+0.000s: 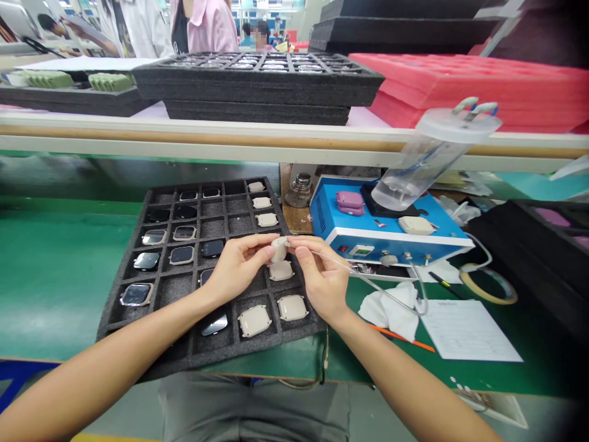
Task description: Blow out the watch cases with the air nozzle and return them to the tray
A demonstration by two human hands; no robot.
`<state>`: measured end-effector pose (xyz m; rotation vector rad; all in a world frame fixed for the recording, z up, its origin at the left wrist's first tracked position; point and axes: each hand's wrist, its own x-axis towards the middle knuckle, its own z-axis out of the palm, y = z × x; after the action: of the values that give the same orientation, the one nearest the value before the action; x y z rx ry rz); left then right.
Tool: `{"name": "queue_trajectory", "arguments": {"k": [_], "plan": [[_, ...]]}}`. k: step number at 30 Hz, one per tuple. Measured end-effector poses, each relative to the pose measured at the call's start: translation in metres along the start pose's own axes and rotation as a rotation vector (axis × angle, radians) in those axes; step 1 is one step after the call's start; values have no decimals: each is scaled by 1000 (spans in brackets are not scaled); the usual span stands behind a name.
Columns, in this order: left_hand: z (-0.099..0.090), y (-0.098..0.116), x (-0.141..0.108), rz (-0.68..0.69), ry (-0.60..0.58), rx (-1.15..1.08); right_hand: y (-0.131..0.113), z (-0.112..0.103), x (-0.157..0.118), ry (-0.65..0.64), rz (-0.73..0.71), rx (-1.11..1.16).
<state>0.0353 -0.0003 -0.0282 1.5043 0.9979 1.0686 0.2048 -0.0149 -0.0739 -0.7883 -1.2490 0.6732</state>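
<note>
My left hand (235,267) pinches a small beige smartwatch case (278,250), tilted up on edge above the tray. My right hand (324,282) grips the end of a thin clear tube (370,283) and brings it against the case's right side; the tip is too small to make out. Below both hands lies a black foam tray (214,229) with square cells. Dark-screened watch faces (137,294) fill several cells on its left. Beige watch cases (254,320) sit light side up along its right columns.
A blue control box (372,242) stands behind my right hand, bearing pink cases (350,201) and a clear cylinder (405,172). White cloth (391,310), a paper form (469,331) and a tape roll (488,287) lie at right. Foam trays (262,92) occupy the shelf; people stand beyond.
</note>
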Motion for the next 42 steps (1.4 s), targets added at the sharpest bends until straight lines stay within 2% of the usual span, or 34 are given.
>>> {"name": "queue_trajectory", "arguments": {"k": [35,42], "plan": [[-1,2,0,-8,17,65,-3,1,1,7,12,-43],[1,1,-1,-9,4,1,-2,1,2,-2,-24,-40]]}}
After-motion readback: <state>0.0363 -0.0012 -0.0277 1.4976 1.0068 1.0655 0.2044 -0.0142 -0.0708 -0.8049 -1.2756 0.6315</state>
